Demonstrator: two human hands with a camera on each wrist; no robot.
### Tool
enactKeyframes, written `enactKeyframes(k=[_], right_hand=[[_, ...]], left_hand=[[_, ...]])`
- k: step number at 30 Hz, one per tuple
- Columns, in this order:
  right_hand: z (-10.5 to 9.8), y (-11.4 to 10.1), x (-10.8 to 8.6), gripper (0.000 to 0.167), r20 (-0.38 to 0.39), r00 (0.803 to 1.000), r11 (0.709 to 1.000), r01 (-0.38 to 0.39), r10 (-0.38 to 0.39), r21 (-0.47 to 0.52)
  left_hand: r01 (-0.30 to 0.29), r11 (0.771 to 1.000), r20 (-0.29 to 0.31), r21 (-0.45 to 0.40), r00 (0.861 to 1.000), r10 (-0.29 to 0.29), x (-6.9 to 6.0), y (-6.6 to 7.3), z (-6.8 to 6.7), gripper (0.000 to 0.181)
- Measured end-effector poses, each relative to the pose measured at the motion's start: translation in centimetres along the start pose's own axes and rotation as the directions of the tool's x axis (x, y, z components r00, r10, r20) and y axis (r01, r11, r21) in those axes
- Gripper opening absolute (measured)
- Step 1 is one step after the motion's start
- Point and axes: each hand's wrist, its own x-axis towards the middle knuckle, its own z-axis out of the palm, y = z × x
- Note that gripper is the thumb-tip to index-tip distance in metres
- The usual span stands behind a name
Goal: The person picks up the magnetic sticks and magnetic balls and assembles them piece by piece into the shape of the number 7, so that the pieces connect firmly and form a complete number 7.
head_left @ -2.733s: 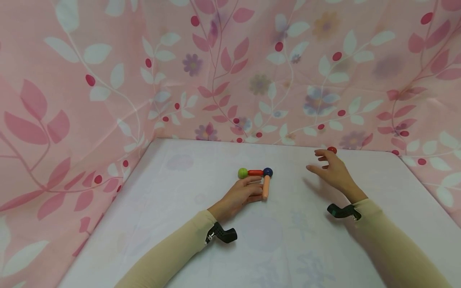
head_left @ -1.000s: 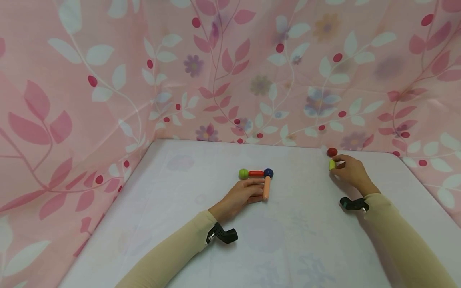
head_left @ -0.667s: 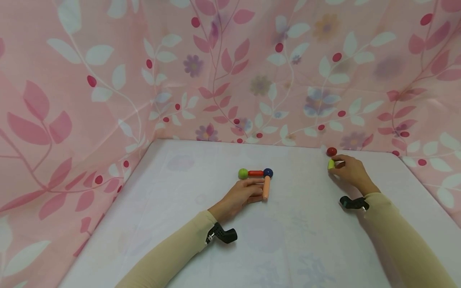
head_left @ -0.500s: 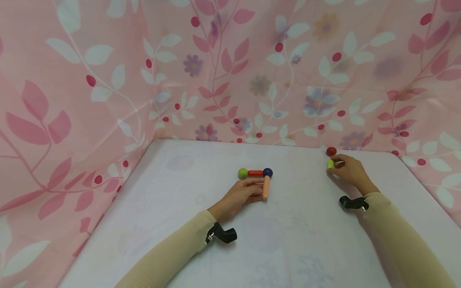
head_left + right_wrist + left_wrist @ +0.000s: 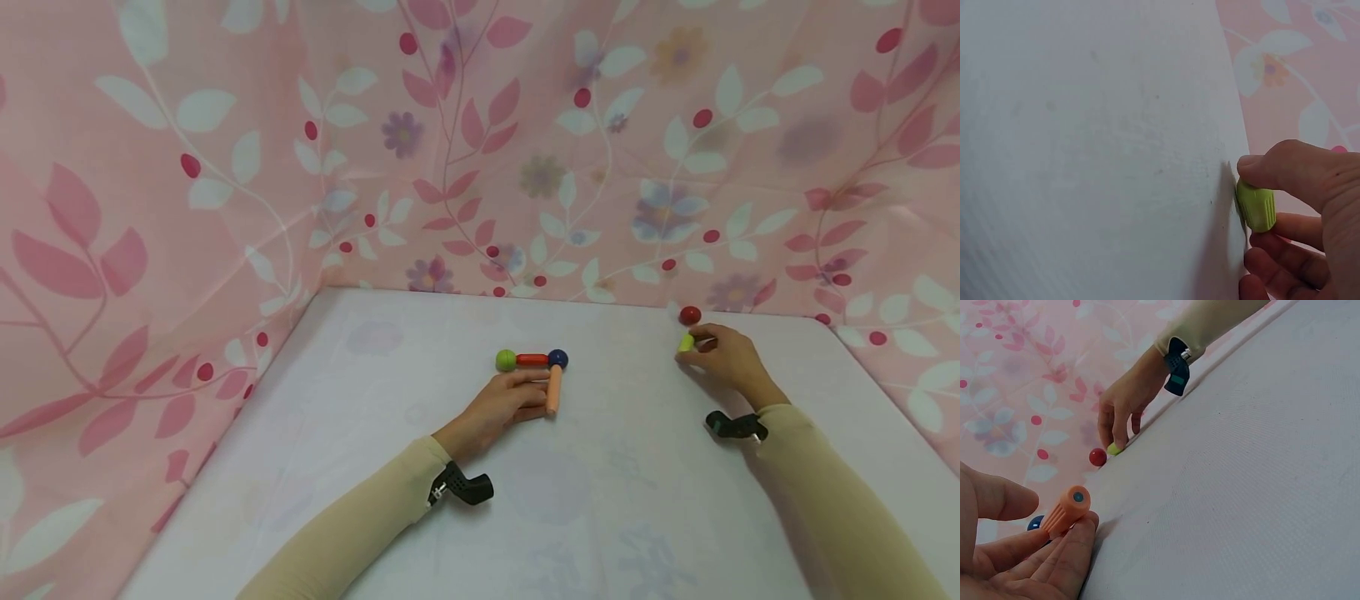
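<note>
In the head view, a green ball (image 5: 506,360), a red magnetic rod (image 5: 532,360), a dark blue ball (image 5: 557,359) and an orange magnetic rod (image 5: 553,391) lie joined in an L shape. My left hand (image 5: 495,408) rests beside the orange rod, its fingertips touching it; the left wrist view shows the thumb apart from the rod. Farther right, my right hand (image 5: 731,358) pinches a short yellow-green magnetic rod (image 5: 1257,206) between thumb and fingers, at the tabletop. A red ball (image 5: 690,315) sits just beyond that rod.
A white cloth covers the table (image 5: 600,500). Pink floral curtain (image 5: 480,167) hangs along the table's back edge and left side. Each wrist wears a black camera mount, such as the right mount (image 5: 735,426).
My right hand moved right and down from above the table and took hold of the yellow-green rod. Lately the rod has tilted slightly and shifted a little left. My left hand stays by the orange rod.
</note>
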Motion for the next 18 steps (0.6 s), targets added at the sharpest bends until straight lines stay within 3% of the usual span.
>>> enactKeyframes(k=[8,18], right_hand=[[0.2,-0.9,-0.5,0.07,-0.017,1.0,1.0,-0.001,0.002,0.03],[0.7,-2.7,-1.1,0.063,-0.05,0.998,0.997,0.046,-0.043,0.064]], left_hand=[[-0.001,1.0,-0.004,-0.008,1.0,0.001,0.0,0.0,0.0,0.045],[-0.006,1.0,-0.025,-0.026,1.0,0.005,0.1,0.0,0.1,0.062]])
